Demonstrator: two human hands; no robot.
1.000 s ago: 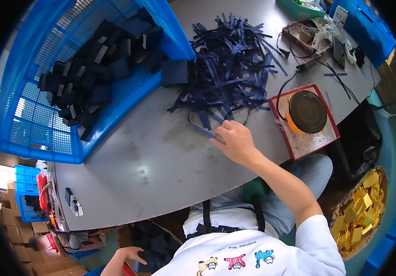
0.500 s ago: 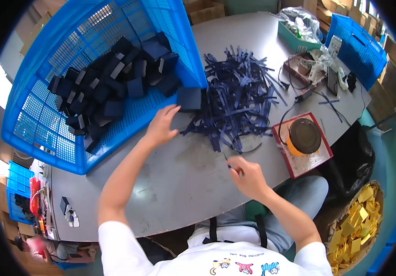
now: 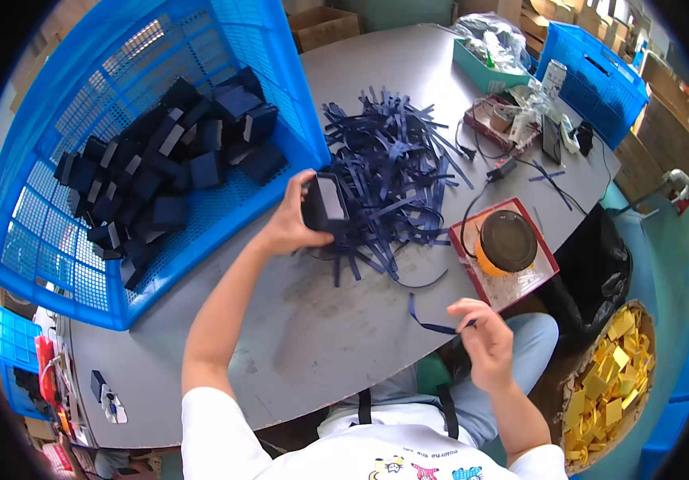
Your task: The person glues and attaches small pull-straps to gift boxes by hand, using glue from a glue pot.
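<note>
The grey table [image 3: 320, 344] is taking up most of the view. At 10 o'clock on it the big blue crate [image 3: 48, 240] is lying tipped towards the person, probably so its contents stay within reach; it is holding a loose jumble of dark navy boxes [image 3: 176, 168], massed against its near wall. Just beside the crate, at 12 o'clock, a heap of navy ribbon strips [image 3: 384, 160] is sprawling uncontained across the tabletop. At 3 o'clock a red tray [image 3: 524, 284] is carrying a round dark-lidded pot [image 3: 506, 238], a cable running from it. Off the table at 4 o'clock, a brown-rimmed tub [image 3: 579, 368] is brimming with yellow cards [image 3: 616, 376].

The left hand [image 3: 284, 228] is gripping a small dark box [image 3: 324, 204] at the heap's near edge, fingers curled round it, and is tilting its pale face upward, seemingly for a clear look. The right hand [image 3: 484, 344], at 5 o'clock, is pinching one end of a single ribbon strip [image 3: 428, 318] between thumb and fingertips; the rest is trailing towards the heap, clear of the tangle.
</note>
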